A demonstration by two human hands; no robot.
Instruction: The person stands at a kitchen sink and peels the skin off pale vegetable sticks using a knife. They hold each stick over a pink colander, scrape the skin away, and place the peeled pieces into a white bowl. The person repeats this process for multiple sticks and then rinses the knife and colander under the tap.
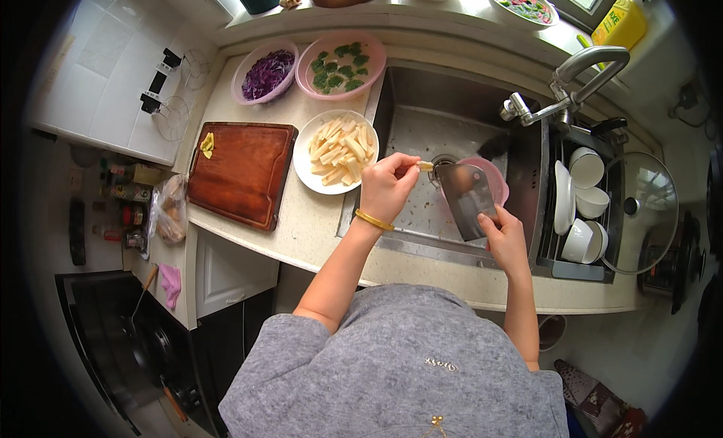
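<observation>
Over the steel sink (pixel 409 124), my left hand (pixel 390 184) pinches a small pale piece of food (pixel 425 165) between thumb and fingertips. My right hand (pixel 504 234) grips a cleaver (pixel 467 203), its broad blade tilted beside that piece. Partly hidden behind the blade, a pink plastic basket (pixel 496 178) sits in the sink. Left of my left hand is a white plate (pixel 302 169) heaped with pale cut sticks (pixel 342 147). Farther left lies a wooden cutting board (pixel 243 178) with a few yellowish slices (pixel 207 145) near its far left corner.
Behind the board stand a bowl of shredded purple cabbage (pixel 268 75) and a pink bowl of green florets in water (pixel 340 68). A faucet (pixel 570 93) arches at the sink's far right. White bowls (pixel 586 167) fill a drying rack beside a glass lid (pixel 644 212).
</observation>
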